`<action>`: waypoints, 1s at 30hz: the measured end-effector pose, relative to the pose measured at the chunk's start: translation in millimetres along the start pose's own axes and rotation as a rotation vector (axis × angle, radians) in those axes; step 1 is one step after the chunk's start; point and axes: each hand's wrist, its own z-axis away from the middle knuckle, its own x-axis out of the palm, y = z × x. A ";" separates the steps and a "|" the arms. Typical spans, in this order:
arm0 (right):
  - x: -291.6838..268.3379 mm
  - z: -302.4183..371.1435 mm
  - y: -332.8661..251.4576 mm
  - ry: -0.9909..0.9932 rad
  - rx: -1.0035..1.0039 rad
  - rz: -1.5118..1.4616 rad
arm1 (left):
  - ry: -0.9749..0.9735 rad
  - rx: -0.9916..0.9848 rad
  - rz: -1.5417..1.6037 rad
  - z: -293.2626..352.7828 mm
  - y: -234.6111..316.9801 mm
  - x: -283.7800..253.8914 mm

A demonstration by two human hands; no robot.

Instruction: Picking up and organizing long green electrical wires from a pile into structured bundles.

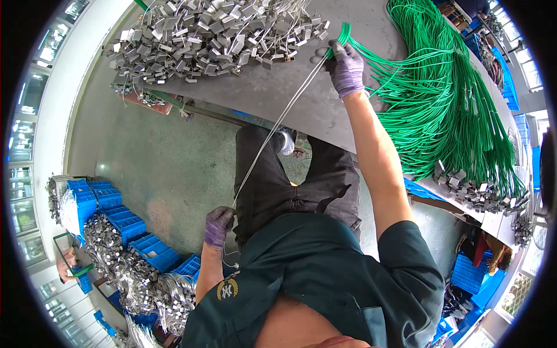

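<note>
White wires point(282, 116), clasped in the left grip point(220, 225), reach the right grip point(343, 65), closed around green wires point(345, 32).

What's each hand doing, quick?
Left hand: closed, holding white wires.
Right hand: closed, holding green wires and the same white wires.

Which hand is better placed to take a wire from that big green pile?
Probably the right hand: it is over the table, beside the green pile. The left hand is down by the thigh, holding pale wires.
</note>
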 end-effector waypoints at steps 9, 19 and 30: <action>27.0 61.5 47.3 -0.143 0.267 -0.009 | 0.040 0.060 -0.043 -9.7 22.3 20.7; 23.5 51.7 46.0 -0.072 0.361 0.121 | 0.104 0.114 -0.230 -31.2 4.6 29.3; 54.7 87.8 43.6 -0.325 0.419 0.329 | -0.032 0.178 -0.012 -31.0 42.1 30.3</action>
